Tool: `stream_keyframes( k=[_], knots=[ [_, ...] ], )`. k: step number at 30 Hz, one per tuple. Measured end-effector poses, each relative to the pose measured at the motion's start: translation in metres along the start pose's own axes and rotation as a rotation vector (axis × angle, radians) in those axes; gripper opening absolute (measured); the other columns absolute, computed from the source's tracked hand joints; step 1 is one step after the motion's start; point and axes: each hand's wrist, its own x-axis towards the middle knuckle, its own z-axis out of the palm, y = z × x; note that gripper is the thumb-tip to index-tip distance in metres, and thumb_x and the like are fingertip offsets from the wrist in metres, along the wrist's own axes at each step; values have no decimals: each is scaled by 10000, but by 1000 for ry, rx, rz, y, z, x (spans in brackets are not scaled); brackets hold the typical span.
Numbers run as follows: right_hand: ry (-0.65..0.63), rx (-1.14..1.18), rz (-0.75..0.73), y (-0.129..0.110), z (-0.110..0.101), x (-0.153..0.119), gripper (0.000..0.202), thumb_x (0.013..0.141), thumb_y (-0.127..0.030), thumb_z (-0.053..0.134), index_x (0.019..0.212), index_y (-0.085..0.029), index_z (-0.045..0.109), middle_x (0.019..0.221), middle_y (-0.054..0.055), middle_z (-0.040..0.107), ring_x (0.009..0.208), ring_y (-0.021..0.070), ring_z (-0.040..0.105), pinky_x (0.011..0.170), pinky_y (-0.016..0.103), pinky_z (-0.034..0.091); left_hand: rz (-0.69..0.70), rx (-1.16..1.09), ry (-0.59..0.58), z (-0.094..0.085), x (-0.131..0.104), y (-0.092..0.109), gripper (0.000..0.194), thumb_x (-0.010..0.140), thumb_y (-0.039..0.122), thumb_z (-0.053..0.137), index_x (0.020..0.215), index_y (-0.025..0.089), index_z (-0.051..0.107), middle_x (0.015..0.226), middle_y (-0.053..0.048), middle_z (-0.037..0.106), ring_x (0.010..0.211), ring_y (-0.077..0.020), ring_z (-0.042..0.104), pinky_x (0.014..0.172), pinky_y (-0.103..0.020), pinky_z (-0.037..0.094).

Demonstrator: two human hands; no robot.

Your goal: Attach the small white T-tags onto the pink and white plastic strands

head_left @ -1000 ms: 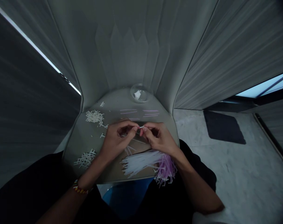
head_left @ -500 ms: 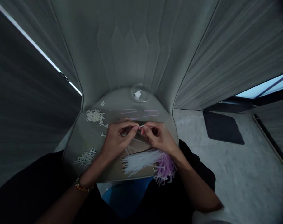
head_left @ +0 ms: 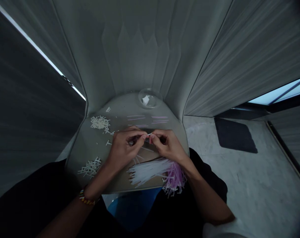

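Note:
Over the middle of a grey chair seat (head_left: 122,105), my left hand (head_left: 126,145) and my right hand (head_left: 168,143) meet fingertip to fingertip. A small white piece (head_left: 149,134) is pinched between them, one end in each hand. Beneath the hands lie a few thin pale strips (head_left: 147,149), partly hidden. Near my right wrist rests a bundle of white strips (head_left: 147,172), with purple strips (head_left: 176,178) at its right end. Small white pieces lie in an upper pile (head_left: 99,123) and a lower pile (head_left: 89,168) left of my left hand.
A clear round dish (head_left: 154,99) holding a white scrap stands at the back of the seat. Thin purple strips (head_left: 159,117) lie in front of it. The chair's backrest (head_left: 140,49) rises behind. A dark mat (head_left: 235,135) is on the floor at right.
The hands keep almost the same place and pinch. The white piece between the fingertips is tilted slightly differently. The whole view has shifted very slightly.

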Motion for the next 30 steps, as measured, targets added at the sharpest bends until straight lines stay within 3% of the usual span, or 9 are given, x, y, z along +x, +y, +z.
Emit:
stream_keyframes(
  k=[30],
  knots=[
    [-30,9,-12,-2,-2,0,326,1008,-346,518,747,-170,606,596,-54,427,550,85,368,524,242,265,66,42,23,1,0,2,113,907,205,686,934,196,796,838,-44,721,738,-152,666,619,-257,500]
  ],
)
